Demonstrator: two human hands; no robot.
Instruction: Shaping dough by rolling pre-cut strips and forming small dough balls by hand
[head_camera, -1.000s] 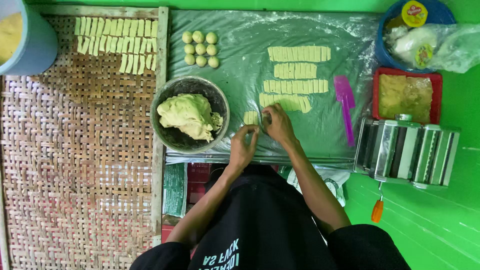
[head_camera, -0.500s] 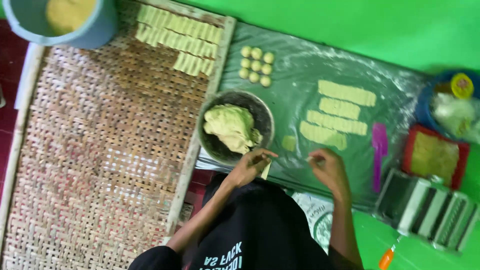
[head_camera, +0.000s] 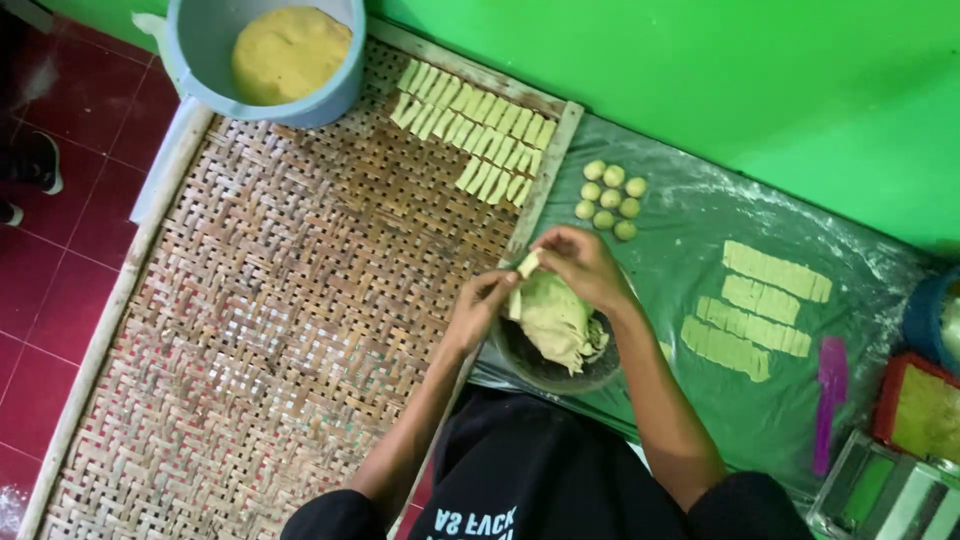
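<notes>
My left hand (head_camera: 482, 305) and my right hand (head_camera: 580, 265) meet above a dark bowl (head_camera: 530, 365) of pale green dough (head_camera: 556, 322). Between the fingertips of both hands is a small pale dough piece (head_camera: 526, 265). The bowl stands at the near edge of a woven bamboo tray (head_camera: 270, 300). Rows of folded dough pieces (head_camera: 470, 125) lie at the tray's far corner. Flat strips of cut dough (head_camera: 760, 310) and several small dough balls (head_camera: 608, 200) rest on a plastic sheet (head_camera: 690, 240) to the right.
A light blue bucket (head_camera: 265, 60) holding yellow filling sits at the tray's far left corner. A purple scraper (head_camera: 828, 400), a red tray (head_camera: 918, 408) and a metal pasta roller (head_camera: 880, 490) lie at the right. Green surface behind, red tiled floor at left.
Both hands left the plastic sheet and came together over the bowl with a dough piece. The view swung left and turned.
</notes>
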